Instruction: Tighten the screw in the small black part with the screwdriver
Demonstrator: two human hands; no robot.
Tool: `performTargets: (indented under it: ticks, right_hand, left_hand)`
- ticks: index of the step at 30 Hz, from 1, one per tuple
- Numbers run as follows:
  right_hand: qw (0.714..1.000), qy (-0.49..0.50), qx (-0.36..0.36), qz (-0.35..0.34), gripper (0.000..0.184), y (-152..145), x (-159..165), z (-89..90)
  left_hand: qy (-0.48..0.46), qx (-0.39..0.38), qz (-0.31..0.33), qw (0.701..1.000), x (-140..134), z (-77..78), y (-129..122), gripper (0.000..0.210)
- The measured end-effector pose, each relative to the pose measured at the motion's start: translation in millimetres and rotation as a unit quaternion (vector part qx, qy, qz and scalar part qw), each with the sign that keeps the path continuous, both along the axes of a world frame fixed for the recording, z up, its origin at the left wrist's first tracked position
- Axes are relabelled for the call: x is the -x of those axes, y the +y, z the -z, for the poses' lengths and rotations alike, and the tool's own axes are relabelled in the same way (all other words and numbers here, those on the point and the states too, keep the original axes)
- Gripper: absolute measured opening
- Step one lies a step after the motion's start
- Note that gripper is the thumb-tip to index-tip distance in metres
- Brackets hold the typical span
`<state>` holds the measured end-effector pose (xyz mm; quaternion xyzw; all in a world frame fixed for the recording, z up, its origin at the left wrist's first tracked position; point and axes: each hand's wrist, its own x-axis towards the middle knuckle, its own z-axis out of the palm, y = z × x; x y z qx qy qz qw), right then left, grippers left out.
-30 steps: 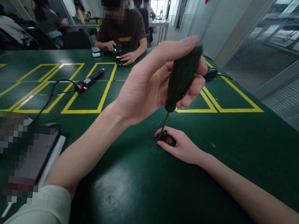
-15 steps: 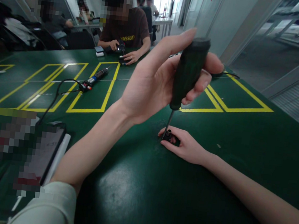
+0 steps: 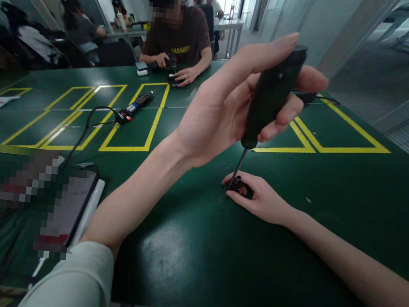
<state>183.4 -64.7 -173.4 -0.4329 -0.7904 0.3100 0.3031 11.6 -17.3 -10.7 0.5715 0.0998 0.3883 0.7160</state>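
My left hand (image 3: 228,102) is closed around the dark handle of a screwdriver (image 3: 275,95), high over the table. The handle leans to the right, and its thin metal shaft slants down to a small black part (image 3: 237,183). The screwdriver's tip meets this part or sits just beside it; the exact contact is too small to make out. On the table top, my right hand (image 3: 260,197) pinches the black part between thumb and fingers. A short, upright round stub shows on the part, while its far side is hidden by fingers.
Yellow tape rectangles mark the green table (image 3: 191,265). A corded electric screwdriver (image 3: 136,107) lies left of centre. Phone-like devices (image 3: 68,202) and cables lie at the near left. Across the table, a person in a brown shirt (image 3: 183,33) handles a dark tool.
The screwdriver's handle has tipped further right with my left hand, while its lower end stays at the black part. The whole view has shifted slightly. My right hand keeps its hold.
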Motion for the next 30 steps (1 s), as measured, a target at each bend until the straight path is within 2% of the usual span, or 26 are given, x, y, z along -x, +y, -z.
performTargets:
  ticks: [5,7,15,22,27,30]
  right_hand:
    - [1.000,0.003,0.000,0.000,0.018,0.2,-0.5,0.6]
    - [1.000,0.002,-0.001,-0.001,0.018,0.1,-0.3,-0.2]
    - [1.000,0.001,0.002,-0.005,0.017,-0.8,1.2,-2.8]
    - [1.000,0.000,0.003,-0.003,0.016,-0.3,0.3,-2.0]
    - [1.000,-0.002,0.000,-0.005,0.016,0.1,0.7,-1.8]
    - [1.000,-0.005,0.000,-0.002,0.016,0.1,1.4,-1.9]
  left_hand:
    - [0.009,0.024,0.023,0.999,2.0,-0.6,0.3,0.072]
    - [-0.013,0.014,0.033,0.999,2.5,0.6,3.1,0.071]
    - [-0.011,0.020,0.045,0.999,4.7,-1.4,4.2,0.044]
    - [-0.023,0.020,0.038,0.999,3.5,-0.9,2.5,0.063]
    - [0.012,0.031,0.051,0.998,5.2,-3.9,3.1,0.055]
    - [-0.027,0.007,0.044,0.999,4.4,-2.8,3.7,0.052]
